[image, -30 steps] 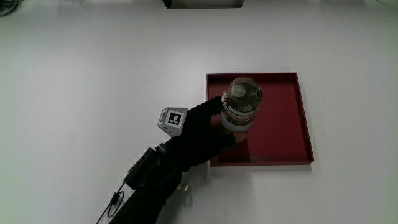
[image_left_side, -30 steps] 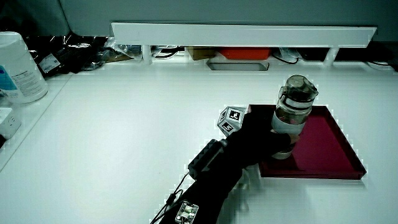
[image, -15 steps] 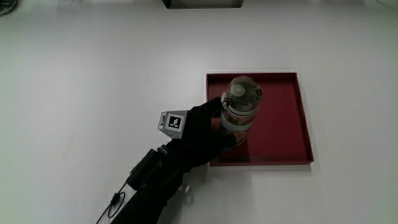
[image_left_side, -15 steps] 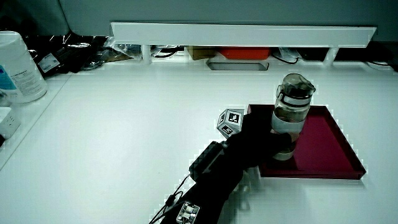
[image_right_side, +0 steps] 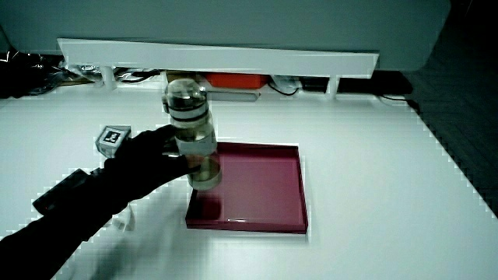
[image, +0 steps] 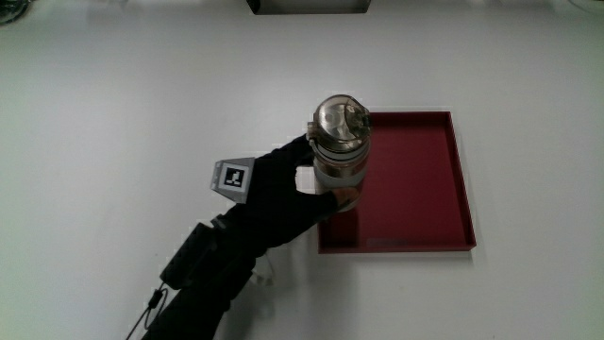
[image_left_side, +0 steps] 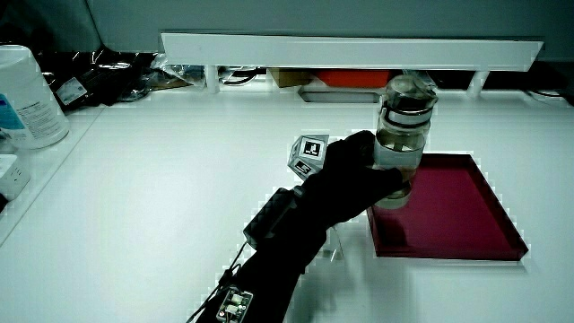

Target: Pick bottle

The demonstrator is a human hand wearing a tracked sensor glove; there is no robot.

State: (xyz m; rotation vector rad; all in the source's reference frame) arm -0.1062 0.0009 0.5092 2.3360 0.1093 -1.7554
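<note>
Bottle [image: 338, 151]: clear, with a grey lid and a pale band under it; upright, gripped by the hand and raised clear of the tray's floor in both side views [image_left_side: 400, 135] [image_right_side: 191, 132]. It hangs over the tray's edge nearest the hand.
Fingers [image: 300, 151]: wrapped round the bottle's body below the lid, closed tight on it.
Hand [image: 278, 194]: black glove, beside the tray, at the bottle's side; also seen in both side views [image_left_side: 354, 175] [image_right_side: 148, 159].
Marker cube [image: 232, 178]: small, patterned black on white, on the back of the hand.
Forearm [image: 203, 283]: dark sleeve running from the hand toward the person, with a black box strapped on.
Tray [image: 460, 179]: dark red, square, low-rimmed, flat on the bench; nothing lies in it.
Bench [image: 123, 104]: white, plain.
Partition [image_left_side: 350, 47]: low, white, at the bench's edge farthest from the person.
White container [image_left_side: 25, 94]: in a side view, at the bench's edge, well apart from the tray.
</note>
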